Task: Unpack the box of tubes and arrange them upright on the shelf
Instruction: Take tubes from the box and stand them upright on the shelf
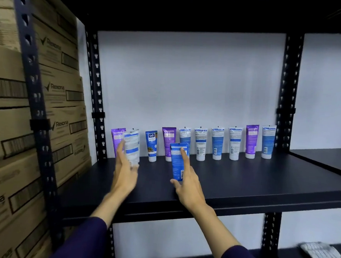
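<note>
I'm looking at the black metal rack's dark flat shelf board (262, 180), w/ stacked brown cardboard cartons (64, 94) pressed against its left post. Along the board's back edge stands a row of upright plastic tubes (217, 142), caps down, blue, white and purple, running from near the back left corner to the back right corner. The box they came from isn't in view.

My left hand (126, 172) is curled around a white-and-blue labelled tube (132, 146), fingers closed on its lower part, near the back left corner, right in front of a purple tube (117, 137). It's blurred, so I can't tell if the cap is touching the board. My right hand (188, 186) holds a solid blue tube (178, 161) mid-board, in front of the row: index finger up its face, thumb at the base, other fingers hidden.

Risks, biggest first: both hands sit close to the row, so a knuckle brushing one tube could prob. topple neighbours domino-style. The purple tube behind my left hand is most exposed. The blue tube's grip looks light, so it may tip if released before its cap seats flat.
</note>
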A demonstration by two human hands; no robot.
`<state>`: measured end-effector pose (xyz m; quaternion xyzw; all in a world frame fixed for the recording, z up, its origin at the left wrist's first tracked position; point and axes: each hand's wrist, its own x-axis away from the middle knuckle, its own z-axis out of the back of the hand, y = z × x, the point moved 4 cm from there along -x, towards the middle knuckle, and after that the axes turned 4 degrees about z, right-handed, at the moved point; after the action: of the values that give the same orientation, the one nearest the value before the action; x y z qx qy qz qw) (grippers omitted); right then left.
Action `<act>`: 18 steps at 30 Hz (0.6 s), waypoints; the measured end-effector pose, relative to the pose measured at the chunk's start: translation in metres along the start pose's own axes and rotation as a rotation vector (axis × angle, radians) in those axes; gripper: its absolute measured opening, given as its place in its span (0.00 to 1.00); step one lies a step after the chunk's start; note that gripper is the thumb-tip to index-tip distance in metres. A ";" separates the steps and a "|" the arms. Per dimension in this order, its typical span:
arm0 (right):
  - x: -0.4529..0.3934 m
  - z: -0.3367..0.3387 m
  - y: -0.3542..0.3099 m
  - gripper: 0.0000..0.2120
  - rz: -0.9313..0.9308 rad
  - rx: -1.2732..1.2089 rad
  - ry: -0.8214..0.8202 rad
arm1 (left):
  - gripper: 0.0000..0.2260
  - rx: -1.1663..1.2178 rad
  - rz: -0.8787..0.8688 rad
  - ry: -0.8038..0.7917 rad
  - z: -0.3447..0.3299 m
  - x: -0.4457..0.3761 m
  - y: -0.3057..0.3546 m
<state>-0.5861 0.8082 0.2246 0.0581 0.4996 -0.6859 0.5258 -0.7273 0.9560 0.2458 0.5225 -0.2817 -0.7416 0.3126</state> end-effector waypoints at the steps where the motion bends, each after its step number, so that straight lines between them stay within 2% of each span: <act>1: -0.001 -0.001 0.000 0.49 -0.010 0.002 -0.008 | 0.43 -0.009 0.008 -0.009 0.005 -0.012 -0.007; 8: -0.005 -0.003 0.003 0.49 -0.042 0.000 -0.039 | 0.40 -0.193 0.102 -0.127 0.017 -0.059 -0.066; 18: -0.014 -0.010 0.005 0.49 -0.027 0.021 -0.082 | 0.39 -0.247 0.079 -0.117 0.005 -0.080 -0.086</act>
<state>-0.5802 0.8254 0.2253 0.0285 0.4711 -0.7000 0.5360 -0.7262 1.0724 0.2311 0.4245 -0.2264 -0.7869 0.3864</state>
